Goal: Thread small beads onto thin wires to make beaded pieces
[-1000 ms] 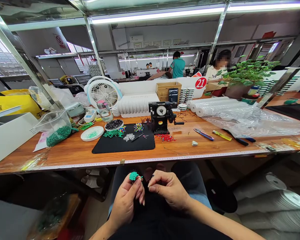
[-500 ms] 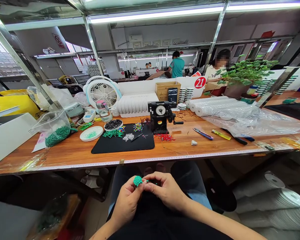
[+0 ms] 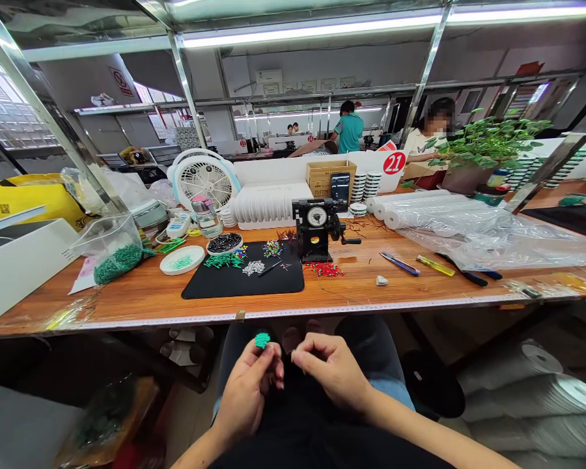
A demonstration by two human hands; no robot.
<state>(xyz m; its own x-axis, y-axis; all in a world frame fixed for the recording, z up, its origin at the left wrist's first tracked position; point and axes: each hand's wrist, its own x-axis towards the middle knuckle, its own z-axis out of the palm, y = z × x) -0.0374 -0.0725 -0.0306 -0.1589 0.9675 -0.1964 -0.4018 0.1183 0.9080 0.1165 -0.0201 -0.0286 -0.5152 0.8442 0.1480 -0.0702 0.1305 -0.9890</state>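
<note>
Both my hands are low over my lap, below the front edge of the wooden table (image 3: 351, 296). My left hand (image 3: 249, 387) pinches a small green beaded cluster (image 3: 262, 340) at its fingertips. My right hand (image 3: 329, 371) is just to its right, fingers curled in a pinch; what it holds is too small to make out. On the table ahead lies a black mat (image 3: 244, 280) with green pins (image 3: 222, 260), silver beads (image 3: 252, 267) and coloured beads (image 3: 272, 247).
A black hand-crank machine (image 3: 317, 228) stands behind the mat, beside red pins (image 3: 325, 268). A bag of green pieces (image 3: 112, 251), a white fan (image 3: 202, 179), a dish (image 3: 181, 260), tweezers (image 3: 399, 263), plastic rolls (image 3: 420, 205) and a potted plant (image 3: 483, 146) are around. Other people work behind.
My hands met over the green cluster half a second ago and have now drawn slightly apart again; the cluster sits a little higher at my left fingertips.
</note>
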